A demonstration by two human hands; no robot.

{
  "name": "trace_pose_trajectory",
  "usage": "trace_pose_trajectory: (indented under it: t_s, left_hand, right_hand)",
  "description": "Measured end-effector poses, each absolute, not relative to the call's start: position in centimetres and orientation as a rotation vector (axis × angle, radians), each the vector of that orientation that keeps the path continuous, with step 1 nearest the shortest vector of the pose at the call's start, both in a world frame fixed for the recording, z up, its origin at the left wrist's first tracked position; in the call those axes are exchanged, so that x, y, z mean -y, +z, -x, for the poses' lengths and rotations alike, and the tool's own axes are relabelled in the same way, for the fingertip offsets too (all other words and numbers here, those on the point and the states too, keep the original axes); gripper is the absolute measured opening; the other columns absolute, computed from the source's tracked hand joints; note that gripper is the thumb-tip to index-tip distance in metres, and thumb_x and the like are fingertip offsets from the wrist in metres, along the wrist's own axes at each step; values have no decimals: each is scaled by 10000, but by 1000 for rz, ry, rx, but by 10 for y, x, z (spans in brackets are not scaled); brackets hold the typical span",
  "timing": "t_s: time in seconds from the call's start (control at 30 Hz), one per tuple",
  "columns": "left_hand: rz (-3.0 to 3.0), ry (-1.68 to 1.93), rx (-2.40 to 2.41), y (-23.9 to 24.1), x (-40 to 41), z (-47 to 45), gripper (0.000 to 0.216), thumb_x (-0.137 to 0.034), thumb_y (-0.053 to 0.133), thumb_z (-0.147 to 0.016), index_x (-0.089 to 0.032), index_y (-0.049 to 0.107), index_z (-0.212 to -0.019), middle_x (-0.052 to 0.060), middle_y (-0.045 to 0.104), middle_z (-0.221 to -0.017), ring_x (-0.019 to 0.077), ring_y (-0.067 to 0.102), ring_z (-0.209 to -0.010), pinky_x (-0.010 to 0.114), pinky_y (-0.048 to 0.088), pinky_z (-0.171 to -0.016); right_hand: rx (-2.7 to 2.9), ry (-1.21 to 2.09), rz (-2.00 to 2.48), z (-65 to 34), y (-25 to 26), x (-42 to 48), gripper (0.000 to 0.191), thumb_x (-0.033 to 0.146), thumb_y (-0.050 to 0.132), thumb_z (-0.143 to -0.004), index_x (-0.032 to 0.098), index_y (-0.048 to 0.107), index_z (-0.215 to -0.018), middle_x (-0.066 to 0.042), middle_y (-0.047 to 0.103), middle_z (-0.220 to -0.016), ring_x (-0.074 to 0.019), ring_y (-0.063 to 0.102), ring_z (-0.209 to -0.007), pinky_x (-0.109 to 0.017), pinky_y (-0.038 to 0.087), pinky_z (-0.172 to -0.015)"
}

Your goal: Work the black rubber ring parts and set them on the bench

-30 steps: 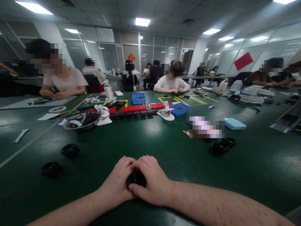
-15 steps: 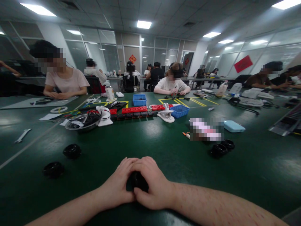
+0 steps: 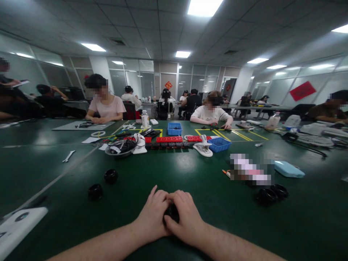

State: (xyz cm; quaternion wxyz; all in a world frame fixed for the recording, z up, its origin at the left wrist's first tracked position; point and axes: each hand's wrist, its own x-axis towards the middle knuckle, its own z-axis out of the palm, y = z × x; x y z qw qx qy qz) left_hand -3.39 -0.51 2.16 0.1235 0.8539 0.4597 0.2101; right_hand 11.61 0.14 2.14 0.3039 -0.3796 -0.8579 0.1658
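A small black round plastic part (image 3: 171, 213) sits near the table's near edge, at the centre, cupped between both hands so that only a dark sliver of it shows; its long axis cannot be told. The left hand (image 3: 152, 215) closes on it from the left, fingers curled over the top, and the right hand (image 3: 187, 221) wraps it from the right, thumb low in front. Both hands touch it equally. On the dark green table (image 3: 190, 174), 2 loose black rings (image 3: 103, 184) lie far left, 2 more black rings (image 3: 272, 194) to the right.
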Motion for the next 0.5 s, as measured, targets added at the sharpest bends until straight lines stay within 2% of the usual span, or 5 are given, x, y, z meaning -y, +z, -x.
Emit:
trace_pose_trajectory:
  t_s: [0.1,0.2,0.3,0.43,0.5]
  left_hand:
    - [-2497,630,-1285,20,3,36,406,-310,696,-609,-198,584,-983,44,558,-985,250,504,-961,481,260,-1016]
    - [-2508,648,-1235,16,1,38,395,-308,701,-619,-199,592,-982,41,554,-995,232,510,-932,373,413,-889]
    - [-2523,661,-1195,13,-1,41,407,-292,715,-615,-198,597,-993,35,549,-1003,220,507,-934,315,436,-841]
    - [-2541,663,-1169,12,-1,45,351,-295,703,-648,-188,602,-967,43,542,-1046,228,498,-969,319,424,-857]
    - [-2548,670,-1166,12,-1,46,397,-331,717,-642,-190,589,-990,49,532,-1089,237,485,-1007,336,401,-897]
  right_hand:
    - [2265,417,983,-116,22,-1,303,184,557,-652,166,514,-952,-51,537,-885,-205,477,-820,-375,378,-747]
    - [2263,402,922,-118,22,-2,271,164,538,-652,164,516,-923,-54,548,-869,-205,486,-804,-372,394,-732]
    - [2269,386,827,-121,23,-2,275,117,486,-631,170,506,-900,-51,554,-866,-201,496,-814,-363,406,-743]
    - [2281,352,737,-123,23,-1,344,100,455,-602,167,497,-936,-55,559,-899,-199,504,-842,-362,406,-780]
    - [2283,328,728,-124,22,0,376,127,483,-616,167,491,-989,-60,558,-957,-207,500,-890,-375,387,-827]
